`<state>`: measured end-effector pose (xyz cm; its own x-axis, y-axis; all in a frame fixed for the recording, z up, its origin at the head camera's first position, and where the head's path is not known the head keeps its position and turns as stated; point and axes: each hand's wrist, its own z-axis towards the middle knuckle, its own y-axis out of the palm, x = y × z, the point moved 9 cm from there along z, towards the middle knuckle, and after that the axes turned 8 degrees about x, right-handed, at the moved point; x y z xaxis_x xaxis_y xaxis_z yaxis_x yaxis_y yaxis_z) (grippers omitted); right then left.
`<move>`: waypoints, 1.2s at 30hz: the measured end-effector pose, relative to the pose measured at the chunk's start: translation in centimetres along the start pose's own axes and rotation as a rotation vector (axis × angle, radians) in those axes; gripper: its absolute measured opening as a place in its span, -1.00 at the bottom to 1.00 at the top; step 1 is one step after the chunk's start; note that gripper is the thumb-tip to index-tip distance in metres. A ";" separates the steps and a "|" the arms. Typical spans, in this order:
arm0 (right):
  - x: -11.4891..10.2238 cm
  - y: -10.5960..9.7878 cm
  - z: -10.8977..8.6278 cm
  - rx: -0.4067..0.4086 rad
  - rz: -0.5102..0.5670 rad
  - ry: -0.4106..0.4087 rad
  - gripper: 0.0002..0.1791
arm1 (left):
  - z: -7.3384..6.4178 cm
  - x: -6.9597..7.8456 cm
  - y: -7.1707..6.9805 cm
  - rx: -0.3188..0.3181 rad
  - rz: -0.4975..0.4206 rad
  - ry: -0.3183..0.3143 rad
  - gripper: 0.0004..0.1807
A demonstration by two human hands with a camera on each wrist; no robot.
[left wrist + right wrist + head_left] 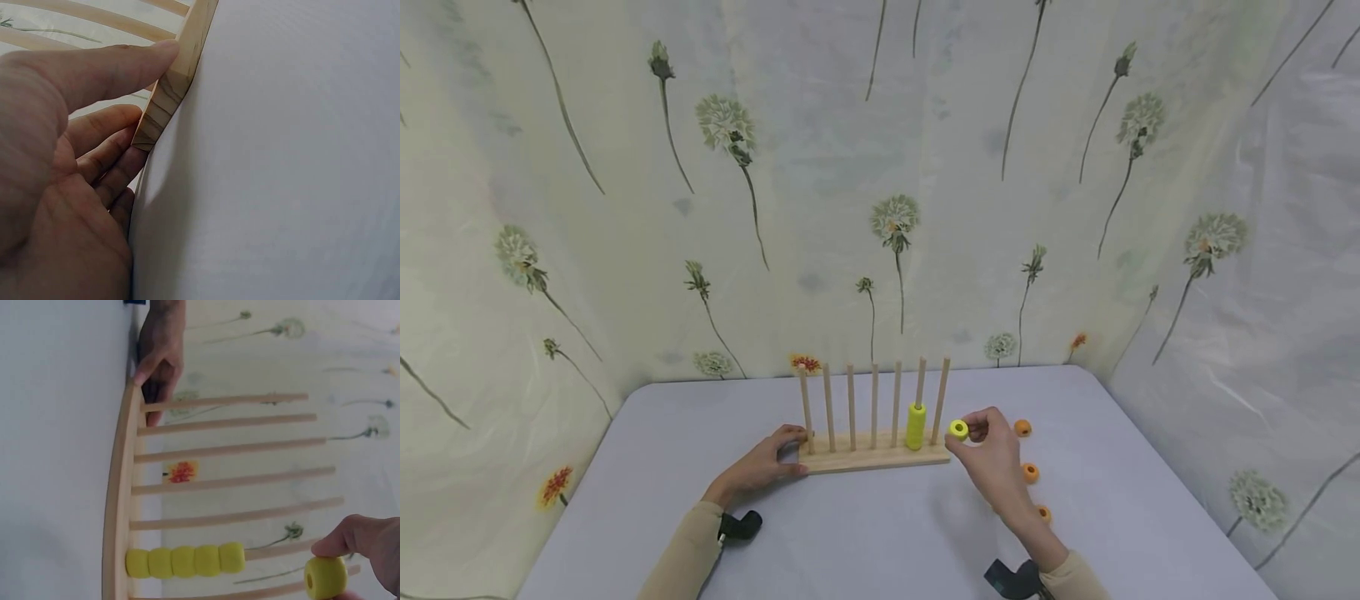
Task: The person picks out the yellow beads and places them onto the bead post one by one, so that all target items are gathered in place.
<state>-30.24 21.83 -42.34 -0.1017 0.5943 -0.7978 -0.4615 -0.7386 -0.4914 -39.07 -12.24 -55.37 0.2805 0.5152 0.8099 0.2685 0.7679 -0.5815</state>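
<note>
A wooden peg rack (872,459) with several upright pegs stands on the table. My left hand (762,465) grips the left end of its base, thumb on the front edge and fingers behind, as the left wrist view also shows. Between finger and thumb, my right hand (997,468) pinches a yellow bead (325,577), held off the pegs near the rack's right end. Several yellow beads (184,562) are stacked on the second peg from the right. The other pegs carry no beads.
Orange beads, among them one at the back (1022,427), one in the middle (1031,472) and one nearer (1044,514), lie on the white table (850,542) right of the rack, partly behind my right hand. A flower-printed curtain (820,208) hangs behind the table.
</note>
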 end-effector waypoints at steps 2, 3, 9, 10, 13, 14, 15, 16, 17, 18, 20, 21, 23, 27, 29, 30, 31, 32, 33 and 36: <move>-0.1 0.2 0.0 -0.005 -0.015 0.007 -0.62 | 0.1 0.0 0.0 -0.003 -0.004 0.001 -0.27; -0.2 0.3 0.0 -0.007 -0.019 0.008 -0.62 | 0.1 0.0 0.1 -0.004 -0.006 0.001 -0.27; -0.9 0.5 0.2 -0.014 -0.019 -0.002 -0.61 | 0.2 0.0 0.0 -0.001 0.000 0.008 -0.28; -1.0 0.5 0.3 -0.014 -0.018 -0.005 -0.61 | 0.2 0.0 0.0 0.000 0.000 0.011 -0.28; -1.4 0.7 0.5 -0.013 -0.011 -0.013 -0.60 | 0.2 0.0 0.0 0.000 0.000 0.025 -0.28; -1.6 0.7 0.6 -0.012 -0.009 -0.016 -0.61 | 0.2 0.0 0.0 0.000 -0.002 0.033 -0.28; -1.8 0.7 0.6 -0.011 -0.007 -0.017 -0.61 | 0.1 0.1 -0.1 -0.001 -0.006 0.038 -0.29; -2.0 0.8 0.7 -0.010 -0.005 -0.016 -0.62 | 0.1 0.1 0.0 -0.002 -0.006 0.045 -0.29; -2.2 0.8 0.7 -0.008 -0.001 -0.015 -0.63 | 0.1 0.1 0.0 -0.002 -0.006 0.048 -0.30; -2.4 0.8 0.8 -0.004 0.001 -0.017 -0.63 | 0.1 0.0 0.0 -0.001 -0.008 0.050 -0.30; -2.8 0.8 1.0 0.004 0.010 -0.017 -0.65 | 0.2 0.0 0.0 0.001 -0.009 0.051 -0.31; -3.0 0.8 1.1 0.008 0.015 -0.016 -0.65 | 0.2 -0.1 0.0 0.002 -0.008 0.048 -0.31; -3.5 0.8 1.3 0.021 0.025 -0.024 -0.66 | 0.2 -0.2 0.1 0.001 -0.008 0.039 -0.31; -4.4 0.8 1.7 0.042 0.041 -0.041 -0.67 | 0.2 -0.4 0.2 -0.001 -0.005 0.024 -0.30; -4.9 0.8 1.9 0.053 0.045 -0.048 -0.67 | 0.2 -0.4 0.2 0.001 -0.001 0.018 -0.29; -5.1 0.8 2.0 0.059 0.046 -0.049 -0.67 | 0.2 -0.4 0.2 0.002 0.000 0.016 -0.29; -5.3 0.9 2.2 0.065 0.049 -0.049 -0.67 | 0.2 -0.4 0.1 0.002 0.002 0.016 -0.29; -5.5 0.9 2.3 0.069 0.052 -0.050 -0.67 | 0.2 -0.4 0.1 0.003 0.003 0.015 -0.28; -5.8 0.9 2.5 0.074 0.053 -0.051 -0.66 | 0.2 -0.4 0.1 0.004 0.003 0.015 -0.28; -6.4 1.0 2.9 0.086 0.062 -0.050 -0.66 | 0.2 -0.3 0.1 0.004 0.002 0.015 -0.28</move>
<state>-32.57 18.21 -36.69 -0.1747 0.5650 -0.8064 -0.5264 -0.7457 -0.4085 -39.30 -12.25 -55.63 0.2943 0.5108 0.8077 0.2644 0.7686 -0.5825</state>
